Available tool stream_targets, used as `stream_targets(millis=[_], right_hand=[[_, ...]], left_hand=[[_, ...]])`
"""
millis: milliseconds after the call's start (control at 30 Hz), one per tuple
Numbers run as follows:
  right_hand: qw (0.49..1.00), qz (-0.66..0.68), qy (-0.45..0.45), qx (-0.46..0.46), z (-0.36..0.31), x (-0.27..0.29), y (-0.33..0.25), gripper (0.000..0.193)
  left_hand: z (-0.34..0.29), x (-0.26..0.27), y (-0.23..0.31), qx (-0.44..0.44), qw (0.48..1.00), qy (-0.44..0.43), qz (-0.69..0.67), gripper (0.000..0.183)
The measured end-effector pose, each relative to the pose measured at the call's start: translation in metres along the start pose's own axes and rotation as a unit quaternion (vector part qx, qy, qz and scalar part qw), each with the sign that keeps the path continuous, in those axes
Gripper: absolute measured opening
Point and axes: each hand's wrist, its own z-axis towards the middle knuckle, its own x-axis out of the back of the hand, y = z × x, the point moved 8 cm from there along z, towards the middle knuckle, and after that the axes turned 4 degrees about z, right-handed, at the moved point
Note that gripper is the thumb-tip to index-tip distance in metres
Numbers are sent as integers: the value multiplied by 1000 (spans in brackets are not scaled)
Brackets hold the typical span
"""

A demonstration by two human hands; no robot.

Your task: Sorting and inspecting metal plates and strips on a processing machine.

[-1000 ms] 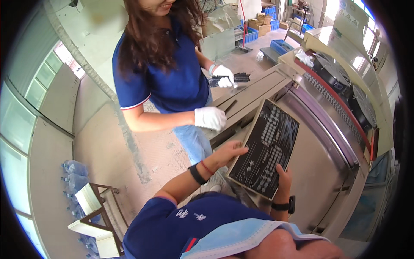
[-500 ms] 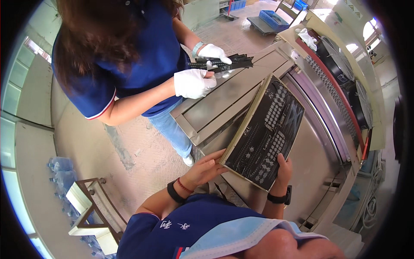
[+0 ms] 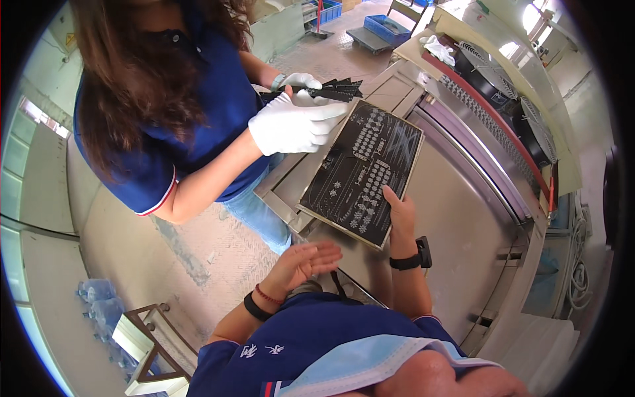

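Note:
A rectangular stack of black boards (image 3: 364, 173), printed with white marks, slants over the metal worktop. My right hand (image 3: 400, 215) grips its near right edge, with the thumb on the top face. Off the stack's near left corner, my left hand (image 3: 307, 261) is open and holds nothing, palm turned up and fingers stretched out. Across from me, a co-worker's white-gloved hand (image 3: 297, 124) reaches its fingers toward the stack's far left corner; I cannot tell if it touches. That person's other gloved hand holds several thin black strips (image 3: 337, 88).
The steel worktop (image 3: 456, 245) spreads below and to the right of the stack. Along its right side runs a machine with round fans (image 3: 489, 73) and a red rail (image 3: 493, 106). A white rack (image 3: 142, 344) and plastic bottles (image 3: 102, 301) are at left; a blue crate (image 3: 387, 28) stands behind.
My left hand has let go of the stack and drawn back. The stack has shifted left, toward the co-worker, whose near gloved hand has opened out toward it.

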Motion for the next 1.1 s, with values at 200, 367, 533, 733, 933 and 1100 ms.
stream_targets(millis=[200, 367, 533, 733, 933, 1100], right_hand=[[999, -12, 43, 31, 6, -2, 23, 36], [998, -5, 35, 45, 10, -9, 26, 38], [996, -18, 30, 78, 13, -4, 30, 36], [995, -9, 20, 95, 18, -15, 38, 30], [997, 11, 12, 80, 22, -28, 45, 29], [998, 0, -15, 54, 27, -34, 52, 32]], left_hand=[[-15, 22, 4, -28, 996, 39, 79, 38], [-19, 35, 24, -51, 990, 58, 119, 31], [-19, 38, 37, -66, 981, 75, 168, 26], [-14, 35, 50, -90, 969, 76, 217, 26], [-8, 32, 58, -98, 956, 99, 258, 24], [-9, 40, 59, -114, 956, 128, 238, 21]])
